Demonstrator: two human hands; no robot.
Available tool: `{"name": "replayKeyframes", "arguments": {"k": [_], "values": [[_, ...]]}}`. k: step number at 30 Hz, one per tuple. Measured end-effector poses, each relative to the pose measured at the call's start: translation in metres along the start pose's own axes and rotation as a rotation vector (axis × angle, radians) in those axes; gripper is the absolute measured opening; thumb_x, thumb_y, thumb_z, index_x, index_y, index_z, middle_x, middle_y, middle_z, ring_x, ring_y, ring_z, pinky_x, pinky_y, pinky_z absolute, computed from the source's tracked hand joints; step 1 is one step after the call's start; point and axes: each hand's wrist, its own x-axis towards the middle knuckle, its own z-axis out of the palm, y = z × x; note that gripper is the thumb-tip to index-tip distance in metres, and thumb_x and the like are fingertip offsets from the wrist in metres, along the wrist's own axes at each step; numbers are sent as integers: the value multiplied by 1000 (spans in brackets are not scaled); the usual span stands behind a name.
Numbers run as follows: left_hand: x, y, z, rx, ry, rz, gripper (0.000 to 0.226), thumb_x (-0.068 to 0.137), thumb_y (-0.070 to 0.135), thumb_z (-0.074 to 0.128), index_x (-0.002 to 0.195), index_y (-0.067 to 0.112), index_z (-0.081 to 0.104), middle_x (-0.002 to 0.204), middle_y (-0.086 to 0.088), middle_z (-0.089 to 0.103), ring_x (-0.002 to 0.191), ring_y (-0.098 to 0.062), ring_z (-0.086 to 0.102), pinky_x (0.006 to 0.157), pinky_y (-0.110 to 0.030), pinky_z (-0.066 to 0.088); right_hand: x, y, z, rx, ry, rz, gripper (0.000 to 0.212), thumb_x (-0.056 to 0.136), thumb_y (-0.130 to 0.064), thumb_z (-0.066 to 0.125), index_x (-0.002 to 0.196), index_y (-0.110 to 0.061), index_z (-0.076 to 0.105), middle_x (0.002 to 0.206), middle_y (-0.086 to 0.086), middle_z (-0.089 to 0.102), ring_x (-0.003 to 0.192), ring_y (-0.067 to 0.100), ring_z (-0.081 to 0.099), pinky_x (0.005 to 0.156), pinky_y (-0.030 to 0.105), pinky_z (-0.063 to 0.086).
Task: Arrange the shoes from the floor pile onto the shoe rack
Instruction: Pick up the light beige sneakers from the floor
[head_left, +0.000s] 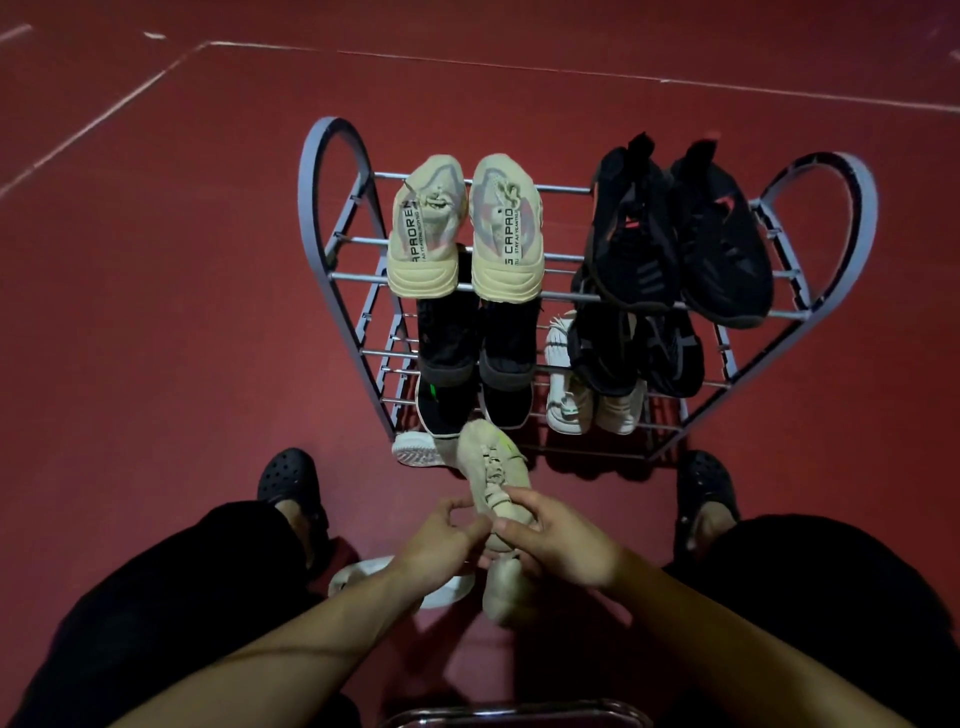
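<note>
The left hand (441, 540) curls its fingers against the near side of a beige sneaker (496, 483), thumb and fingertips pinching at the collar; the right hand (558, 545) wraps the same shoe from the other side, fingers closed over the laces, so both grips are closed on it and neither is free; the sneaker hangs between the knees, toe pointing at the bottom tier of the shoe rack (332, 218), just in front of it and, as far as can be told, off the floor. By my judgement the step in hand is carrying this shoe to the lowest shelf, beside its pale mate (415, 449) at the rack's lower left; the next move calls for pushing it toe-first onto the rails and levelling it so the sole spans two bars. The sneaker is a soft knit, sand-coloured, with matching laces and a small green fleck near the toe; a white shoe (363, 577) lies on the floor under the left wrist, not yet placed.
</note>
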Motion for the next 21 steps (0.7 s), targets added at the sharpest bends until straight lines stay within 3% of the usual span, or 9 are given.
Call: {"name": "replayKeyframes", "arguments": {"k": [2,4,6,10,13,15,19,21], "values": [[-2,-4,3,45,-31,-10,42,96,22,65,130,11,43,63,-2,72,58,-13,67,54,-22,47,0,2,0,46,-3,41,29,95,-35,62,117,-19,55,78,-7,69,63,6,60,61,23,44],[-3,-8,6,55,-61,-38,43,96,27,65,128,12,41,73,-9,75,61,-16,67,60,-26,51,0,10,0,87,8,119,29,94,-38,61,113,-19,50,66,7,60,49,14,52,46,24,38],[-3,-10,7,43,-81,-55,41,97,30,64,125,13,41,82,-14,76,67,-20,67,68,-31,52,-1,16,1,113,19,138,27,94,-39,59,110,-20,47,63,4,55,43,9,46,42,22,33],[-3,-13,5,62,-130,-26,55,91,32,73,130,18,37,92,1,77,84,-11,72,76,-26,53,1,13,-2,142,72,145,34,94,-42,56,115,-15,53,89,0,62,68,2,59,62,22,42],[-9,-13,8,239,-287,28,66,86,31,78,127,32,26,111,6,75,101,-5,71,83,-20,54,2,17,-5,305,104,164,26,96,-39,54,102,-14,48,68,5,47,51,11,43,49,25,27],[-11,-12,10,370,-307,54,75,84,34,80,129,34,19,120,7,70,103,-4,69,84,-16,53,1,19,-4,399,112,121,20,99,-33,52,103,-15,45,61,3,37,46,9,34,46,21,23],[-2,-14,7,436,-293,105,106,70,47,87,143,27,12,113,9,70,106,-7,68,82,-16,53,-4,5,-1,577,70,125,8,106,-18,38,106,-11,40,51,-1,40,40,5,40,35,17,35],[1,-14,7,423,-280,115,103,72,44,87,142,28,13,110,5,71,102,-9,70,81,-17,53,-6,3,-3,553,89,141,10,107,-19,34,108,-10,38,49,-2,46,39,5,45,36,16,37]]}}
